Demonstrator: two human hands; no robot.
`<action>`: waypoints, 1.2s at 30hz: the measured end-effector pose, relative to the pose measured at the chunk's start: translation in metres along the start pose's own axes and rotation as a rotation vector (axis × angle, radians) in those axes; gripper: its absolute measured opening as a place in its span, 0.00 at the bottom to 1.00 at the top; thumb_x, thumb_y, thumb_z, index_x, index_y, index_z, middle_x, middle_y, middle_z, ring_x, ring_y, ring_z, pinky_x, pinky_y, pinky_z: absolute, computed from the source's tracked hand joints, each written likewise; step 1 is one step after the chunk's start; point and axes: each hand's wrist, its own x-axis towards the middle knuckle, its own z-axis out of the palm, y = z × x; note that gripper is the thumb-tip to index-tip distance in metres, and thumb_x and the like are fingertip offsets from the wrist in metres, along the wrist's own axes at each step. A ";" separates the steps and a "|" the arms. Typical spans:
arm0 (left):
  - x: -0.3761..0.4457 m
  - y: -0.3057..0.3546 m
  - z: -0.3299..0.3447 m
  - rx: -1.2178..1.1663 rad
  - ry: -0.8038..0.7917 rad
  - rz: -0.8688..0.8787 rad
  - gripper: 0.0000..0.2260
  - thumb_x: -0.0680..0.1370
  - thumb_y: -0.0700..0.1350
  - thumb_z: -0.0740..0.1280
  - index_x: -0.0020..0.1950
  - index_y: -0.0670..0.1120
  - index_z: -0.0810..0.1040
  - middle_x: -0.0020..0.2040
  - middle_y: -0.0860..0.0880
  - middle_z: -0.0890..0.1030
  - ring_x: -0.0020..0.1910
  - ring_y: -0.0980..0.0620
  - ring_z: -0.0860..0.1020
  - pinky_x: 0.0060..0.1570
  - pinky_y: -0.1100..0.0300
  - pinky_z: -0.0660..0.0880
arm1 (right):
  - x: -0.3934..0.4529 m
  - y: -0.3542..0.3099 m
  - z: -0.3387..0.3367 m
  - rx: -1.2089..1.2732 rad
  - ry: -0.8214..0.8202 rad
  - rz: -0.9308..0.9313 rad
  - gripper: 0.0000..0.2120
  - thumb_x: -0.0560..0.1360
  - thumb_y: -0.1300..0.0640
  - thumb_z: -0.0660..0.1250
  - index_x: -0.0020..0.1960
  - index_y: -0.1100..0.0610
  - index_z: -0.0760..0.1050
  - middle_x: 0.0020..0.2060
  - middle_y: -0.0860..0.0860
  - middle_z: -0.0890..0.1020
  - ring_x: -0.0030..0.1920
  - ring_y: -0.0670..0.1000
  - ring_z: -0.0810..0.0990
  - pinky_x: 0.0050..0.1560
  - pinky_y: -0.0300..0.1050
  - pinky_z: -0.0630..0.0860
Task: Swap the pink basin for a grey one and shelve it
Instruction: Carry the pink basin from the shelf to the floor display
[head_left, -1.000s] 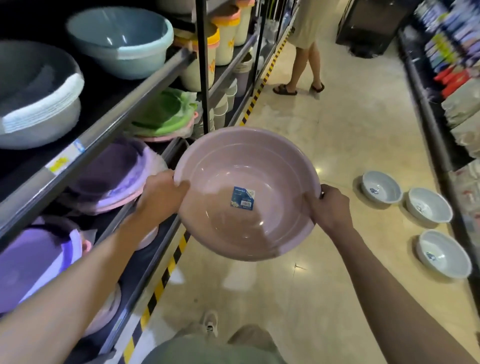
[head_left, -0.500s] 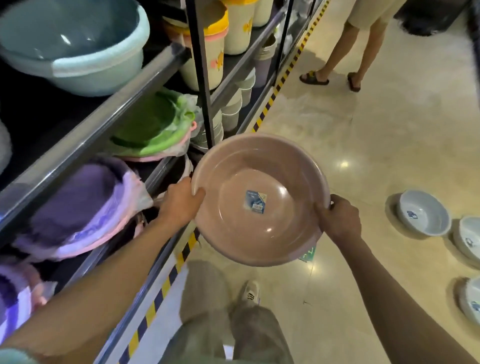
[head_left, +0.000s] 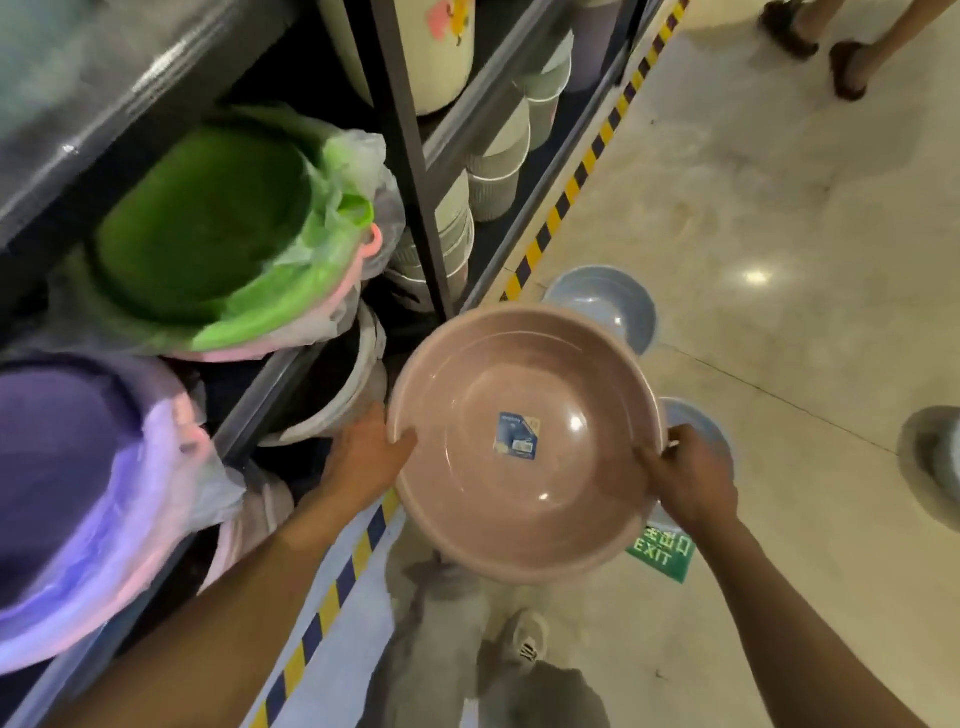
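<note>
I hold a round pink basin with a blue label stuck inside, level and low over the aisle floor next to the shelf. My left hand grips its left rim and my right hand grips its right rim. Three grey basins stand on the floor: one just beyond the pink basin, one partly hidden under its right edge and my right hand, and one at the right border.
The shelf unit on the left carries bagged green and purple basin stacks and white buckets. A yellow-black strip lines the shelf foot. A green exit sticker lies on the floor. Another person's feet stand far up the aisle.
The view has tilted down and forward. The pink basin has sunk lower toward the floor, over the grey basins, with both hands still on its rim.
</note>
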 end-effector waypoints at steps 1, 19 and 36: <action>0.017 -0.005 0.011 -0.007 -0.026 -0.012 0.13 0.79 0.49 0.68 0.57 0.41 0.77 0.52 0.41 0.82 0.51 0.41 0.81 0.52 0.45 0.79 | 0.016 0.002 0.013 -0.004 -0.013 0.014 0.21 0.77 0.39 0.63 0.54 0.57 0.74 0.37 0.49 0.78 0.38 0.55 0.77 0.40 0.48 0.72; 0.237 -0.137 0.223 0.155 -0.062 -0.159 0.10 0.79 0.49 0.70 0.54 0.44 0.75 0.44 0.48 0.81 0.38 0.54 0.79 0.28 0.68 0.68 | 0.226 0.079 0.252 -0.058 -0.175 0.051 0.15 0.77 0.43 0.64 0.50 0.53 0.65 0.40 0.51 0.78 0.39 0.59 0.75 0.39 0.52 0.69; 0.334 -0.154 0.292 0.204 -0.071 -0.120 0.17 0.79 0.55 0.69 0.57 0.42 0.73 0.51 0.39 0.82 0.45 0.40 0.82 0.44 0.46 0.82 | 0.323 0.102 0.318 -0.052 -0.185 0.101 0.17 0.76 0.43 0.65 0.52 0.53 0.64 0.43 0.53 0.76 0.42 0.59 0.72 0.43 0.53 0.70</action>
